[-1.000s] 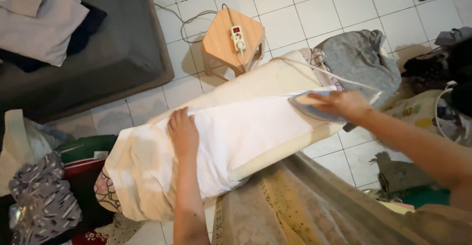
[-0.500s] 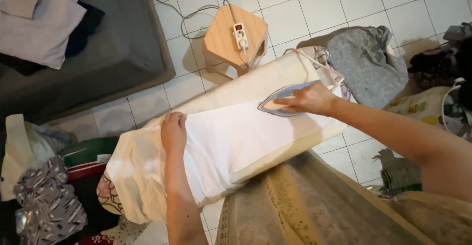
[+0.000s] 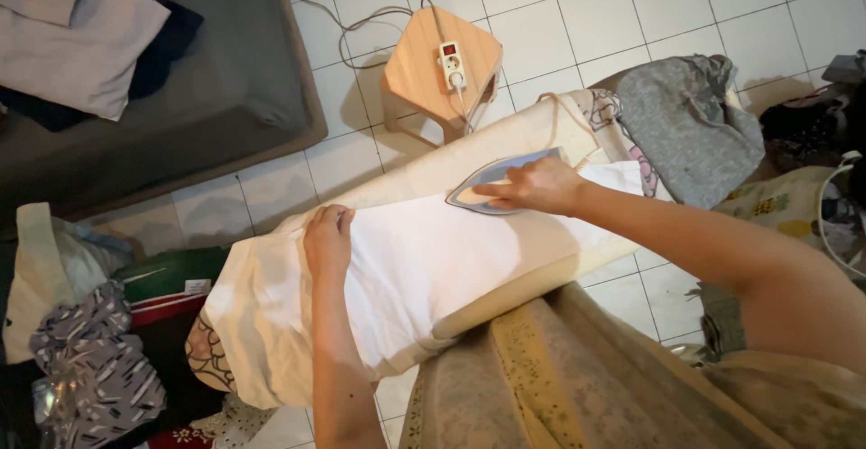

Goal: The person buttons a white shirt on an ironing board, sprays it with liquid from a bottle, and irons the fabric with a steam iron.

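The white cloth (image 3: pixel 433 260) lies flat and smooth along the cream ironing board (image 3: pixel 505 147), its left end draping off the board's edge in soft folds. My left hand (image 3: pixel 327 242) is spread flat, pressing the cloth down near its middle. My right hand (image 3: pixel 532 186) is wrapped around the handle of the pale blue iron (image 3: pixel 483 187), which sits on the cloth's far edge.

White cloth (image 3: pixel 433 260) lies open between the hands (cord (image 3: pixel 568 115) behind).
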